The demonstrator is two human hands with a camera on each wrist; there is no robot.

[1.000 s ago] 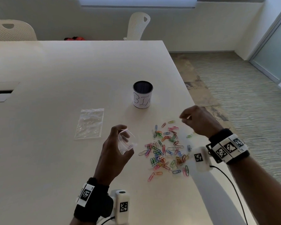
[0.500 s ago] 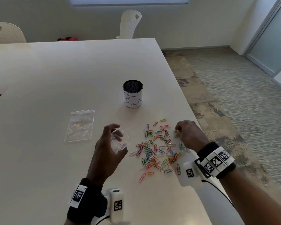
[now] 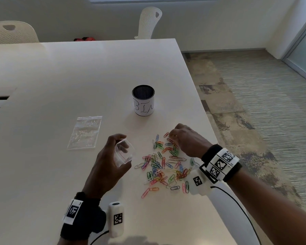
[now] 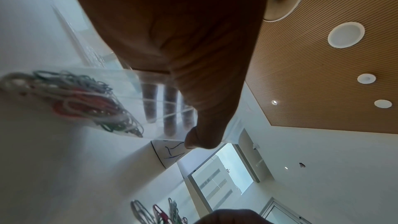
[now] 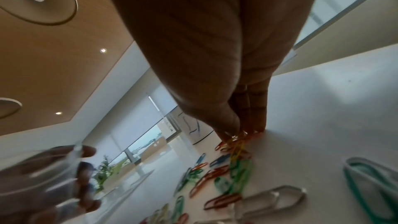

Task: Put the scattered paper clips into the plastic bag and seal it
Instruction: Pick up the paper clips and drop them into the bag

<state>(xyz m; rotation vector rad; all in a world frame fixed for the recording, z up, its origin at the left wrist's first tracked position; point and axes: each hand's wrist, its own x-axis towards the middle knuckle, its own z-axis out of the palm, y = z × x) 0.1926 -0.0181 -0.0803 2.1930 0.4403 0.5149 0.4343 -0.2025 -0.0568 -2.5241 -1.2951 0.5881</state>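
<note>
- Black mesh cylindrical cup (image 3: 143, 100) wears a white paper wrap with handwritten letters I read as "BIN"; the last letter is partly turned away.
- Square black-and-white coded tags sit on my wristbands (image 3: 221, 162) and on the small white wrist cameras.
- Compared with a second ago, my right hand (image 3: 187, 140) has come down from above the table and moved closer to the cup, onto the far edge of the scattered colourful paper clips (image 3: 163, 165).
- My right fingertips (image 5: 243, 129) are bunched together, pinching at orange and yellow clips on the white table (image 3: 60, 76).
- My left hand (image 3: 109, 163) stays raised, nearer me than the cup, thumb and fingers curled round a small clear plastic bag (image 3: 124, 152) with its mouth held wide.
- The left wrist view shows some clips (image 4: 86, 98) already inside that bag.
- A second clear zip bag (image 3: 85, 132) lies flat left of the cup.
</note>
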